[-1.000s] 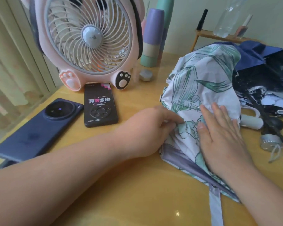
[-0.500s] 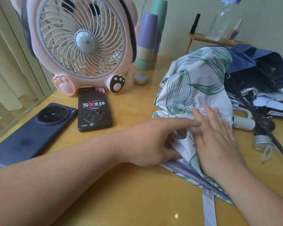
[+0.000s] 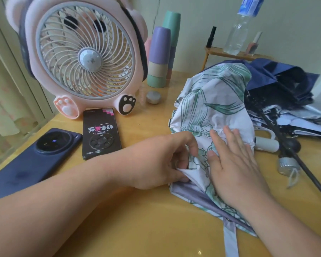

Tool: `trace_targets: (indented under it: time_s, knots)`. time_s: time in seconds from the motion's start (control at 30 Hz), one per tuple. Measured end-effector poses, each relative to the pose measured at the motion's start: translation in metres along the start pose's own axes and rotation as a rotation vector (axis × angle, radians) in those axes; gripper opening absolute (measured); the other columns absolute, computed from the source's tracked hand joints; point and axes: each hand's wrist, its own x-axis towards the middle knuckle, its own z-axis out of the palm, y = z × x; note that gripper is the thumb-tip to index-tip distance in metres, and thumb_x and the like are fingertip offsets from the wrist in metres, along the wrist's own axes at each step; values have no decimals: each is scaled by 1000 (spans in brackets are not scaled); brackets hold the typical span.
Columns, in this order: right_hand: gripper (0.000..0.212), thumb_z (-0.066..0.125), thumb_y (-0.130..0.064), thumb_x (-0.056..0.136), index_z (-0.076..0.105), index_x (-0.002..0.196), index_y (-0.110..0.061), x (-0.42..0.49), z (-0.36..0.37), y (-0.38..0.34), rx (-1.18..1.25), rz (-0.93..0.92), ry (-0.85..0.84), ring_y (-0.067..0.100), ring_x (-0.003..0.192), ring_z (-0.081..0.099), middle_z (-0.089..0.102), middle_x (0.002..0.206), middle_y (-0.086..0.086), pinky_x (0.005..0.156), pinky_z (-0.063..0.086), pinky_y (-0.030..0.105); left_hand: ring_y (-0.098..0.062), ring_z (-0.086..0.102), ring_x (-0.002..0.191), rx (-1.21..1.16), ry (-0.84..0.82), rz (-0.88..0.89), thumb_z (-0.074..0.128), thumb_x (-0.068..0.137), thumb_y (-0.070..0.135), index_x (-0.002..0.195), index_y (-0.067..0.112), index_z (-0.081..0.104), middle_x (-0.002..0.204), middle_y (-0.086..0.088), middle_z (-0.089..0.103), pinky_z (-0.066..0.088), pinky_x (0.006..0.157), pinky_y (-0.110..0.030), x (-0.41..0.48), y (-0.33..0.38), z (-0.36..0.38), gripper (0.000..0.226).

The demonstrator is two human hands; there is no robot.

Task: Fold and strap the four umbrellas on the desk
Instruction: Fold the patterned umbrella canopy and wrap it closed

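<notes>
Since a moment ago the left hand (image 3: 165,160) has curled its pointing finger in, and it now pinches a fold of the leaf-print umbrella (image 3: 211,101), which lies crumpled on the surface (image 3: 146,229) against the dark blue umbrellas (image 3: 278,80). The right hand (image 3: 233,164) lies flat, fingers straight, pressing the canopy down. The cloth looks thin, limp and slippery to me, best gathered by its pleat edges near the strap (image 3: 230,238).

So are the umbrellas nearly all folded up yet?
No. None looks strapped. The left hand pinches a pleat of the white leaf-print fabric umbrella while the right hand presses it flat. Its pale strap lies loose, and the crumpled navy blue umbrella behind waits.
</notes>
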Motion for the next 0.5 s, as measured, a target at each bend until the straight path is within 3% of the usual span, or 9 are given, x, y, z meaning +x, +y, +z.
trace_targets:
  time_s: [0.3, 0.4, 0.5]
  knots:
    - [59, 14, -46, 106, -8, 161, -40, -1, 2, 3, 1, -12, 13, 8, 151, -29, -25, 167, -11, 127, -9, 40, -2, 55, 70, 134, 57, -33, 81, 80, 19, 77, 30, 62, 78, 13, 61, 39, 62, -11, -4, -2, 3, 22]
    - [59, 17, -45, 107, -4, 161, -39, 0, 3, 3, 4, -17, 35, 8, 152, -26, -21, 168, -10, 127, -9, 40, -7, 57, 73, 62, 49, 64, 82, 83, 16, 77, 27, 62, 87, 9, 63, 40, 66, -12, -8, -1, 3, 24]
    - [60, 18, -45, 106, -5, 161, -40, 0, 2, 3, -2, -10, 31, 8, 152, -26, -21, 168, -10, 127, -8, 40, -4, 52, 60, -43, -5, -18, 78, 89, 20, 79, 25, 58, 72, 10, 62, 40, 60, -17, -11, 1, 2, 22]
